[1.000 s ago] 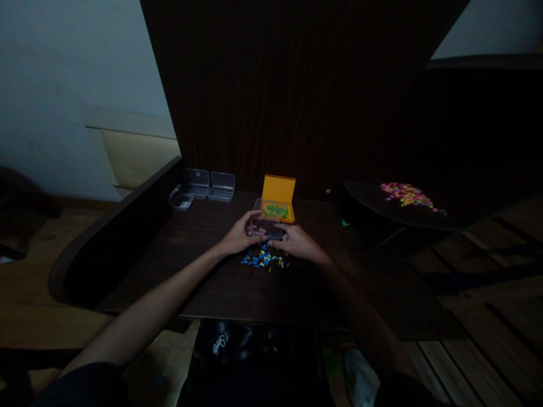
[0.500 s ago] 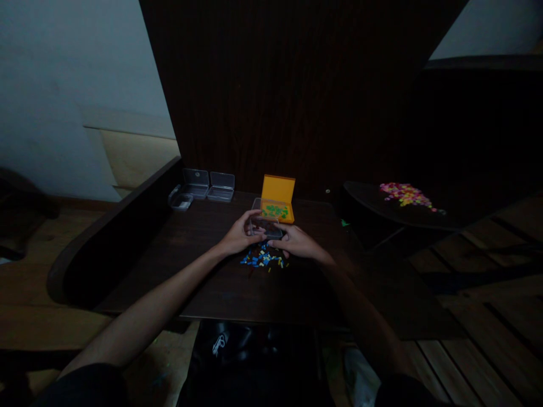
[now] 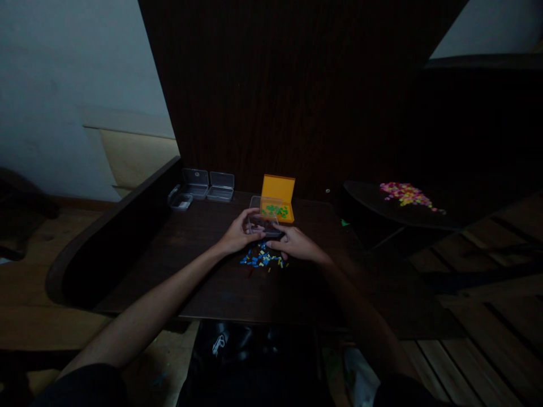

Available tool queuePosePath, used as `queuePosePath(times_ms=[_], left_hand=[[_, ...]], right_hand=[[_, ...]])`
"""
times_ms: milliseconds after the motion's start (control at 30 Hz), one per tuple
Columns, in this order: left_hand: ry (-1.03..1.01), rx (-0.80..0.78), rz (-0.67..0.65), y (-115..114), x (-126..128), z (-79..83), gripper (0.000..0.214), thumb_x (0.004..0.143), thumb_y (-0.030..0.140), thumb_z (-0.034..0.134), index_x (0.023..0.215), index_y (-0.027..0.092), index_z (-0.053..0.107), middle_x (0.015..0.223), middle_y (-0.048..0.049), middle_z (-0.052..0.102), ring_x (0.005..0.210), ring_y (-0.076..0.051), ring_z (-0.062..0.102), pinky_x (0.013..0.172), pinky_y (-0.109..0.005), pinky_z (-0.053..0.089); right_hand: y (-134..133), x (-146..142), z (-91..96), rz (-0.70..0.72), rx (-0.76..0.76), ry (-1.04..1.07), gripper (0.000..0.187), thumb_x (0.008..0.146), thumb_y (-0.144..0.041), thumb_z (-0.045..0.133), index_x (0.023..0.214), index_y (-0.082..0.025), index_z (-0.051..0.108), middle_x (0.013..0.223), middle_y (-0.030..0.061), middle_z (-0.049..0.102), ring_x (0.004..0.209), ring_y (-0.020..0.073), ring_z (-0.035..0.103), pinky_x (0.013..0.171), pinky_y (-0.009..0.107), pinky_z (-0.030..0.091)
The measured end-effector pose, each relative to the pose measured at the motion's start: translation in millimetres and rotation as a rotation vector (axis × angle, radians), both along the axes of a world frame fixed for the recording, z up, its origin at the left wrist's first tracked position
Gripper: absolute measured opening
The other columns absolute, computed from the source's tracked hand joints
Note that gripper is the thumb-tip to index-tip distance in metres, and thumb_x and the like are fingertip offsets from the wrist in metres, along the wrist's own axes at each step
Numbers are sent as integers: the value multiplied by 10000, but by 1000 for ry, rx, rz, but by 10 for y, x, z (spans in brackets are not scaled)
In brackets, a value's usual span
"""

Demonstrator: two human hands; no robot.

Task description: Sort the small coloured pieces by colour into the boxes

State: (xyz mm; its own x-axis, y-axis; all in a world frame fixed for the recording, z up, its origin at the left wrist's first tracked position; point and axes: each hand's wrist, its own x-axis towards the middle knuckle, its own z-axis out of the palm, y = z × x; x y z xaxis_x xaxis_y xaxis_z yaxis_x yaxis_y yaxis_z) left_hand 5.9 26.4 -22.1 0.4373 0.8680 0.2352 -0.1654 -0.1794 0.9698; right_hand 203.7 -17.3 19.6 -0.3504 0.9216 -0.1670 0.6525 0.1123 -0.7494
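A clear plastic box is held between my two hands, its see-through lid raised toward the back. My left hand grips its left side, thumb along the near edge. At the right side my right hand has its fingers closed on the box. Just below lie small blue and yellow pieces scattered on the dark table. Directly behind stands an open yellow box with small green pieces in it, partly seen through the clear lid.
Several clear plastic boxes stand open at the back left of the table. Pink and yellow pieces are heaped on a dark ledge at the right. A raised dark side panel borders the table's left.
The clear box's lid has swung up and back a little, now overlapping the yellow box more. My hands stay nearly in place around the box.
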Motion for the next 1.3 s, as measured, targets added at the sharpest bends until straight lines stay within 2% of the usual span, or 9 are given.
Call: queuePosePath(times_ms=[200, 400, 600, 900, 1033, 1300], left_hand=[[17, 36, -13, 4, -7, -3, 716, 649, 265, 794, 1261, 207, 428, 1213, -110, 565, 909, -166, 637, 850, -379, 538], [1, -12, -6, -12, 3, 22, 723, 638, 219, 792, 1261, 205, 427, 1187, -98, 566, 901, -157, 636, 856, -377, 533], [6, 9, -11, -9, 2, 18, 712, 640, 232, 791, 1257, 211, 436, 1189, -96, 568, 903, -158, 636, 838, -365, 543], [19, 9, -7, -21, -5, 45, 723, 647, 244, 795, 1270, 201, 432, 1205, -109, 566, 916, -166, 636, 838, -365, 544], [2, -6, -2, -21, -1, 40, 739, 634, 219, 804, 1274, 194, 436, 1195, -109, 575, 901, -162, 641, 834, -360, 546], [-10, -22, -7, -12, -2, 22, 740, 628, 197, 808, 1269, 198, 440, 1173, -102, 579, 906, -161, 641, 841, -358, 543]], right_hand=[[27, -20, -47, -10, 1, 47, 813, 846, -332, 651, 1475, -6, 252, 507, -35, 611, 501, 127, 589, 531, 219, 452], [33, 2, -35, 4, 34, 71, 747, 852, -344, 628, 1468, -71, 306, 492, -45, 590, 445, 123, 549, 482, 220, 430], [34, 16, -36, -16, 72, 20, 715, 843, -339, 632, 1424, -15, 370, 497, -19, 603, 473, 140, 578, 529, 243, 463], [23, 34, -73, 4, -2, 101, 802, 838, -351, 642, 1471, -28, 272, 512, -29, 614, 472, 122, 565, 495, 208, 421], [15, 44, -30, 17, 4, 125, 746, 848, -333, 625, 1467, -72, 299, 488, -59, 577, 425, 99, 520, 454, 189, 379], [47, 56, -92, 6, 8, 102, 765, 836, -341, 635, 1451, -26, 306, 500, -40, 588, 463, 127, 561, 493, 222, 425]])
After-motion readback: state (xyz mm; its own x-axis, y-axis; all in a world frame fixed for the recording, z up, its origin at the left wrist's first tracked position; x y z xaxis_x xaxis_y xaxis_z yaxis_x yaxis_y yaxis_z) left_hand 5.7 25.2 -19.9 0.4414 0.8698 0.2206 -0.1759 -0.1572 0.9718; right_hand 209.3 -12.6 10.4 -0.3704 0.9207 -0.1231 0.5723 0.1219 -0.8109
